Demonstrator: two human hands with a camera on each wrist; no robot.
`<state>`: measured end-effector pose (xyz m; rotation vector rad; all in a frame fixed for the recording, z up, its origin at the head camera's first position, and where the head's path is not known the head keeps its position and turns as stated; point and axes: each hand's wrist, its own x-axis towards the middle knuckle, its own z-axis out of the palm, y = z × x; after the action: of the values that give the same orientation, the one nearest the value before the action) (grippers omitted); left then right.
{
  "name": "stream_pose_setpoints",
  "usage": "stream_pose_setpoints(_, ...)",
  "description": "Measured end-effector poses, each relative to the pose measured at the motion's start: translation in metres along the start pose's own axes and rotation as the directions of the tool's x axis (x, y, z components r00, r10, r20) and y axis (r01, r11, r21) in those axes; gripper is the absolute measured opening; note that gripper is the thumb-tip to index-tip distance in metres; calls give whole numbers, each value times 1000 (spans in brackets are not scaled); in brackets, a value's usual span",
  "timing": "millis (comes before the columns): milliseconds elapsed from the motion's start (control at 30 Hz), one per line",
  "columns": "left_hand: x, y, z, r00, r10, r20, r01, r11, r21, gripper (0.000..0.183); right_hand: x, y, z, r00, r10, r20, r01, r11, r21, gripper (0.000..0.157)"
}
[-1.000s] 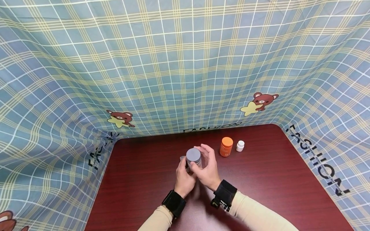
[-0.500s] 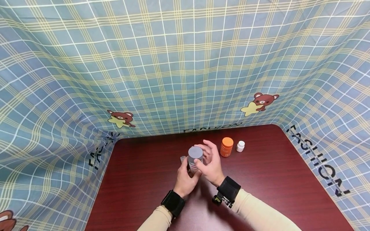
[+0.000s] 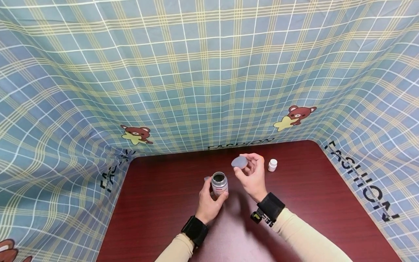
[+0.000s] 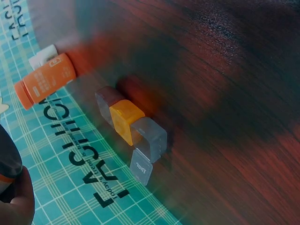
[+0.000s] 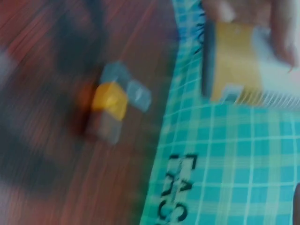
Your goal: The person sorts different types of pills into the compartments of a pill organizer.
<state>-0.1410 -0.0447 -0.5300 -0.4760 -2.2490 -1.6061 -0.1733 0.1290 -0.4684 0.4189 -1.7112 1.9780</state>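
My left hand (image 3: 208,206) grips an uncapped bottle (image 3: 219,188) upright, its round dark mouth facing up. The bottle has a grey body with a pale label, and its yellow-and-white side shows in the right wrist view. Up and to the right of it, my right hand (image 3: 254,179) pinches a flat grey lid (image 3: 239,162), held tilted and apart from the bottle. On the table below stands a small pill organizer (image 4: 124,121) with a yellow middle box; the clear end box has its flap (image 4: 141,167) swung open. In the head view the left hand and bottle mostly hide this organizer.
An orange bottle (image 4: 45,80) stands on the table, mostly hidden behind the right hand in the head view. Beside it is a small white bottle (image 3: 272,165). A plaid curtain (image 3: 196,91) surrounds the back and sides of the dark red table (image 3: 157,203).
The grey lid has come off the bottle and moved up and right in my right hand, uncovering the bottle's mouth. My left hand keeps hold of the bottle in nearly the same place.
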Motion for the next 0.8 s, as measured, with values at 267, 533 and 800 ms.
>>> stream_pose_setpoints(267, 0, -4, 0, 1000, 7, 9, -7, 1000, 15, 64, -10, 27, -34, 998, -23, 66, 48, 908, -416, 52)
stream_pose_setpoints(533, -2, -5, -3, 1000, -14, -3, 14, 1000, 19, 62, -19, 79, -73, 987, -97, 128, 158, 717, -679, 46)
stream_pose_setpoints(800, -4, -3, -5, 999, -49, 13, 49, 999, 6, 62, -35, 100, -96, 983, 96, 153, 82, 517, -852, 46)
